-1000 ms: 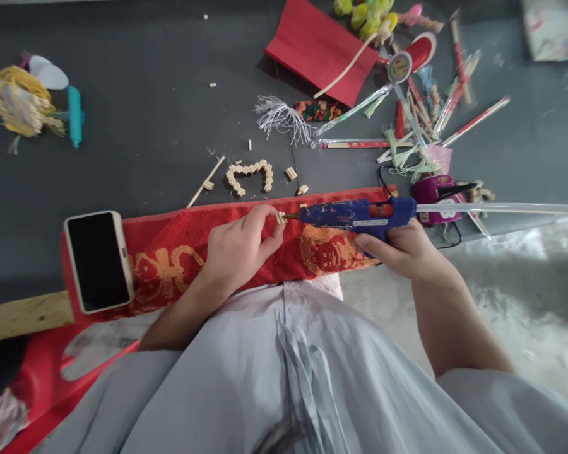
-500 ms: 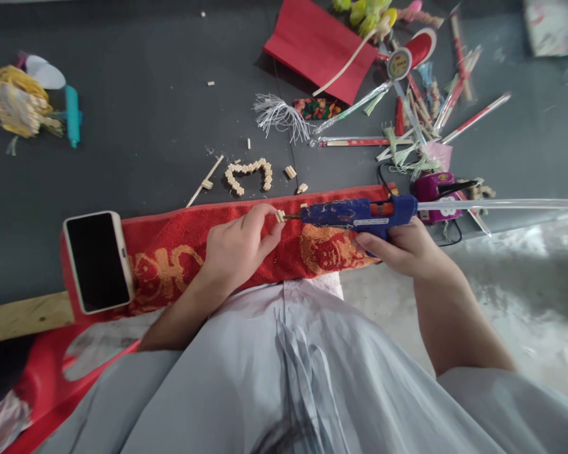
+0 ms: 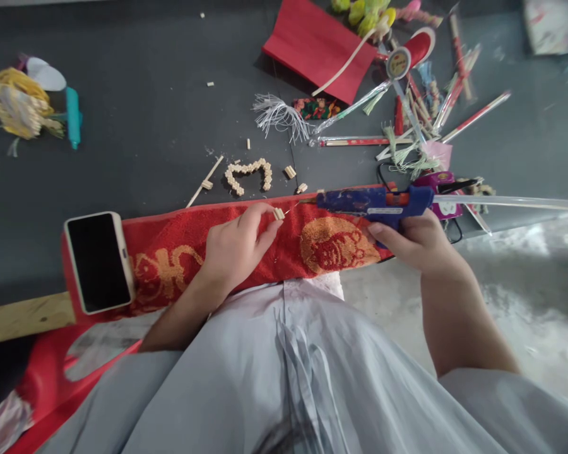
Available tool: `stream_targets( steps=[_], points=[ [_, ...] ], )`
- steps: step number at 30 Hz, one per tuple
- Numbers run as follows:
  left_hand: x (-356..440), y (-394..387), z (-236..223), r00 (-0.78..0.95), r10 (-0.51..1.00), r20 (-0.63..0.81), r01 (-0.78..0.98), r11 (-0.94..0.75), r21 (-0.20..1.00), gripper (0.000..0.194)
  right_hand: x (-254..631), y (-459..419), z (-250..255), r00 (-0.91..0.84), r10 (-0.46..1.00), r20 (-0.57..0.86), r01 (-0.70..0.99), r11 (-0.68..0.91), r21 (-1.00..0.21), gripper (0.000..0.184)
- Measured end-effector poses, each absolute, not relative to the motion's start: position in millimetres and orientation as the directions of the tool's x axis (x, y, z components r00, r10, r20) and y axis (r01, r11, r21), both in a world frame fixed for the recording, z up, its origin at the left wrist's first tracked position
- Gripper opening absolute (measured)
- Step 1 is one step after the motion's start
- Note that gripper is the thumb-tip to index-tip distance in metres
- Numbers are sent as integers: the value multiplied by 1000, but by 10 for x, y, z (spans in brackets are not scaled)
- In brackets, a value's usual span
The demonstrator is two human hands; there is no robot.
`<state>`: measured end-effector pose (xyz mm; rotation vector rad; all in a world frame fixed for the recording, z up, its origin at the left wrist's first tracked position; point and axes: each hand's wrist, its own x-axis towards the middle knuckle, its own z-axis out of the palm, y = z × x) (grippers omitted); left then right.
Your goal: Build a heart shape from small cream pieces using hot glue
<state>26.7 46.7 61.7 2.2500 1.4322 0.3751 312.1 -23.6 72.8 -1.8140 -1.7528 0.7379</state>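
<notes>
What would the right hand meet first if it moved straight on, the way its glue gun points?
The nozzle of the blue glue gun in the right hand leads toward the left hand; its fingers or the small cream piece they pinch would probably come first, though depth is unclear.

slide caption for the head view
Left hand pinching a small pale piece, right hand holding a blue glue gun, above a red towel.

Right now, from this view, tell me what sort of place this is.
Probably a craft workspace: the right hand holds a blue glue gun, with a red spool and white strands on the dark table.
</notes>
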Motion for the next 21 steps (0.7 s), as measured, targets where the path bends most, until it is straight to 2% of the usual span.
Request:
stream_targets(
  steps=[2,4,7,11,13,17,21],
  points=[
    [257,477,597,416,909,-26,776,-340,532,26,3253,-229,648,63,998,-14,755,-57,-653,29],
    [249,489,569,408,913,-28,749,-317,582,24,3387,-204,564,160,987,-26,843,-150,-517,23],
    [240,504,514,394,919,-7,682,-288,673,22,3537,-130,456,248,969,-18,933,-244,-263,42],
    [230,525,430,378,926,0,563,-230,794,22,3601,-4,328,124,988,-92,992,-124,9,48],
    [227,538,392,365,931,-6,510,-194,838,22,3599,52,248,75,992,-97,995,-69,65,49],
    [224,555,351,330,943,-39,442,-117,889,22,3611,127,124,24,998,-62,997,-20,69,46],
    [224,553,351,282,948,-148,350,42,936,25,3540,145,246,-2,995,-101,993,14,118,47]
  ],
)
